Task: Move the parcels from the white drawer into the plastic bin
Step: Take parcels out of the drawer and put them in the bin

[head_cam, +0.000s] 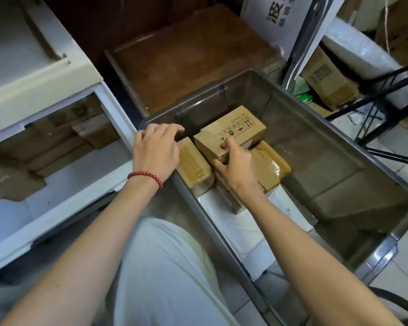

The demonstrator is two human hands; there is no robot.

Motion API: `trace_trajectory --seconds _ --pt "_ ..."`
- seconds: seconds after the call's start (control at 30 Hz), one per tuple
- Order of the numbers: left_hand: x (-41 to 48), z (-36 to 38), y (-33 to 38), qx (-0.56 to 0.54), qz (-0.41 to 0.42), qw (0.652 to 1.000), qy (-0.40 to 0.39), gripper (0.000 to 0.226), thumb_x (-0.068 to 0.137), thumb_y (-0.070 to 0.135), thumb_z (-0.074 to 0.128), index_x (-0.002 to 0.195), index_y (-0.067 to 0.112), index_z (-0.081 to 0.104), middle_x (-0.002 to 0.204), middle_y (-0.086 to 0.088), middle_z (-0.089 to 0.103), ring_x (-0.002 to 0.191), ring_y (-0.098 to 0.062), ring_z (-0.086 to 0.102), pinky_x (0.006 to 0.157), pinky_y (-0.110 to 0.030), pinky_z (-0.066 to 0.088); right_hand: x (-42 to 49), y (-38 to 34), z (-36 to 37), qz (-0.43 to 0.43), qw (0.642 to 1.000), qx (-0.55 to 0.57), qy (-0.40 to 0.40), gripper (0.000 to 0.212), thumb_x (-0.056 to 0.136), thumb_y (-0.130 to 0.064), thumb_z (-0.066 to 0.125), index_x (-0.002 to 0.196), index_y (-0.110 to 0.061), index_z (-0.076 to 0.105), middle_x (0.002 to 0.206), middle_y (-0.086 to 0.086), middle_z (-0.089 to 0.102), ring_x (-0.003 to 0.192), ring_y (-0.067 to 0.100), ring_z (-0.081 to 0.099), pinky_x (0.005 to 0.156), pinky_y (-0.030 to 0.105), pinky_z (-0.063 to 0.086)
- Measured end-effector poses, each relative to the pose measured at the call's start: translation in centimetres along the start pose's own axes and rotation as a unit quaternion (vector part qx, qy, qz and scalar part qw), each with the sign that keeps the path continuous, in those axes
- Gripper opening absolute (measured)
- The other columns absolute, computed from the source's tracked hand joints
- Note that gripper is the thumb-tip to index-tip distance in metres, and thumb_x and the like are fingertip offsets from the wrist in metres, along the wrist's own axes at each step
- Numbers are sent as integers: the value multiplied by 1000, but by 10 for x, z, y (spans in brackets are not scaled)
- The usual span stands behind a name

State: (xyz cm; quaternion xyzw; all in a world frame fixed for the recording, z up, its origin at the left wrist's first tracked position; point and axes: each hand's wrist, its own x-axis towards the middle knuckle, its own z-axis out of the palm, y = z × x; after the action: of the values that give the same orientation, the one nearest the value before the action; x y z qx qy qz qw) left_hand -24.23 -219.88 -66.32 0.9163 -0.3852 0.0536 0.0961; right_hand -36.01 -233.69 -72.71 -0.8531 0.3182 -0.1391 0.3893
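Note:
The grey see-through plastic bin (339, 147) stands in the middle, with several brown cardboard parcels in its near left corner. A printed box (236, 130) lies on top of them, and my right hand (236, 161) grips its near edge with thumb and fingers. Beside it lies a taped parcel (196, 165), another taped parcel (271, 165) is on the right. My left hand (156, 149), with a red bead bracelet at the wrist, hovers over the bin's left rim with loosely bent fingers and holds nothing. On the left the white drawer (76, 184) stands pulled out with brown parcels (57, 144) inside.
A white package (236, 231) lies flat under the parcels in the bin. A brown wooden drawer (193, 57) is open behind the bin. At the right are a black metal rack (386, 90), cardboard boxes (327, 78) and bubble wrap. My knee in pale trousers is below.

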Motion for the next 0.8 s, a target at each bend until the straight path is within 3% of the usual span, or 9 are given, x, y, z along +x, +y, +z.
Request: trace_trajectory --seconds 0.13,0.23,0.33,0.5,0.57,0.67,0.8 --pt "-11 12 -4 -7 -9 1000 -15 32 97 23 45 128 24 54 122 2 61 117 -20 49 97 -37 35 2 13 17 17 999 29 -14 35 85 -18 71 112 -15 49 120 5 59 92 14 58 79 28 50" --pt "-15 17 -3 -17 -16 1000 8 30 98 23 45 126 23 56 119 1 63 115 -21 51 95 -37 36 5 22 27 16 999 45 -3 36 85 -16 71 113 -11 49 127 7 56 99 16 59 86 30 51" --pt "-16 19 1 -10 -21 1000 20 30 97 22 47 125 24 56 116 2 64 113 -21 52 94 -37 36 13 26 37 17 999 39 16 39 84 -15 72 115 -6 51 122 7 58 92 6 47 80 13 37" --pt "-15 23 3 -20 -34 999 18 32 97 24 47 129 25 53 119 2 62 116 -19 50 96 -35 32 12 34 52 -19 998 -2 53 31 85 -14 70 110 -4 54 117 8 60 97 12 49 85 27 44" --pt "-14 23 2 -18 -36 999 17 33 97 25 46 130 26 52 120 3 61 117 -19 49 97 -35 31 10 39 53 -40 997 -44 45 26 90 -12 63 114 -7 57 117 8 61 99 14 52 82 21 41" --pt "-14 22 1 -22 -39 999 14 33 98 25 46 130 25 52 121 3 61 117 -19 49 99 -35 31 10 40 45 -65 994 -79 46 20 92 -18 57 112 -16 62 108 2 60 91 15 52 73 23 43" --pt "-16 21 3 -28 -40 999 12 33 98 25 45 130 26 51 120 3 62 117 -18 49 100 -34 29 15 38 33 -110 985 -129 28 29 88 -7 61 116 -15 56 120 1 57 103 18 55 78 33 51"
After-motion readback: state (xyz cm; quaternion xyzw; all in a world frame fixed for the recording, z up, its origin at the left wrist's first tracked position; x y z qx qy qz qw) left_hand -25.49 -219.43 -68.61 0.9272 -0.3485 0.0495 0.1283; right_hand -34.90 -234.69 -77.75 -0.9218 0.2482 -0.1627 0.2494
